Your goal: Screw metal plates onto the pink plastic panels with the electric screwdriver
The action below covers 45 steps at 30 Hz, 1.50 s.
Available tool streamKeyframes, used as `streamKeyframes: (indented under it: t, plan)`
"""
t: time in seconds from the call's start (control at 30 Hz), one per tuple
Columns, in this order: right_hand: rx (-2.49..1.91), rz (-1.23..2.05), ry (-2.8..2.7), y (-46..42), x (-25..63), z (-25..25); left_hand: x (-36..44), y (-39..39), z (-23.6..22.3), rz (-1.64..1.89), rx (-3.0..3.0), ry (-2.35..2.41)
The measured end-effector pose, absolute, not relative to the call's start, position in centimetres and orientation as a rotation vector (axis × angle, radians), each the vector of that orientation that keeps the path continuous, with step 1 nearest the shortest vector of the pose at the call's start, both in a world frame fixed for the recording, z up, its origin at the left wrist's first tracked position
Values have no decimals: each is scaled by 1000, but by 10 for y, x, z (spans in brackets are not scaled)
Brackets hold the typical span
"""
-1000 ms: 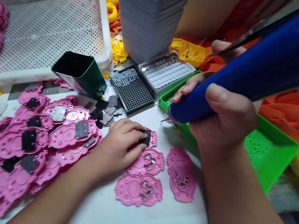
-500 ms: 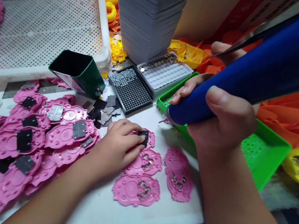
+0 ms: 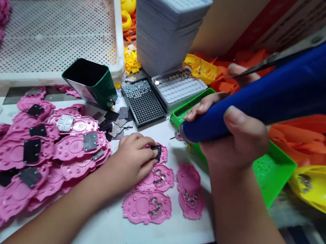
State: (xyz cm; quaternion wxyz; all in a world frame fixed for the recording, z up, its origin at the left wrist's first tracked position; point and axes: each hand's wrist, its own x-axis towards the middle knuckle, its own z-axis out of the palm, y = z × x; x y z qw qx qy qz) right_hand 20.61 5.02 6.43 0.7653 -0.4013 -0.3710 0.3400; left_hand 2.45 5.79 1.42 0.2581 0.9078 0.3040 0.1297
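Observation:
My right hand (image 3: 241, 139) is wrapped round a thick blue electric screwdriver (image 3: 268, 89) with a metal lever along its top. Its thin bit points left, above the white work surface and apart from the parts. My left hand (image 3: 133, 158) lies over a pink plastic part (image 3: 163, 152), its fingertips holding down a small black cover plate (image 3: 156, 152); the hand hides part of both. Just below are two more pink parts, one pink part (image 3: 156, 177) and another (image 3: 142, 207), and a third pink part (image 3: 190, 191) stands to the right. These three have shiny metal contacts showing.
Pink parts with plates (image 3: 28, 158) are heaped at left. Behind are a green container (image 3: 100, 86), loose plates (image 3: 117, 124), a black screw tray (image 3: 148, 107), stacked white trays (image 3: 166, 27), and a white crate (image 3: 117, 18). A green tray (image 3: 280, 170) sits beneath my right arm.
The view has shifted slightly, so the tray stack and containers appear a little lower. Both hands keep their holds, and the screwdriver stays raised at nearly the same place.

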Motion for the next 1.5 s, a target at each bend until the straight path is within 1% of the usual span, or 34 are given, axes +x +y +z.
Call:
streamKeyframes:
  t: [0.13, 0.27, 0.43, 0.57, 0.87, 1.5]
  plan:
    - [-879, 744, -764, 60, 193, 80, 25, 56, 17, 327, 2394, 864]
    - [-842, 735, -801, 102, 180, 87, 26, 55, 18, 305, 2362, 886]
    - [-812, 711, -822, 163, 168, 67, 25, 52, 15, 318, 2383, 904]
    - [-835, 687, -859, 186, 162, 53, 25, 51, 11, 361, 2397, 888]
    - [-897, 629, -896, 191, 160, 49, 23, 50, 5, 381, 2397, 877]
    - [-871, 656, -910, 191, 159, 50, 25, 49, 3, 425, 2406, 879]
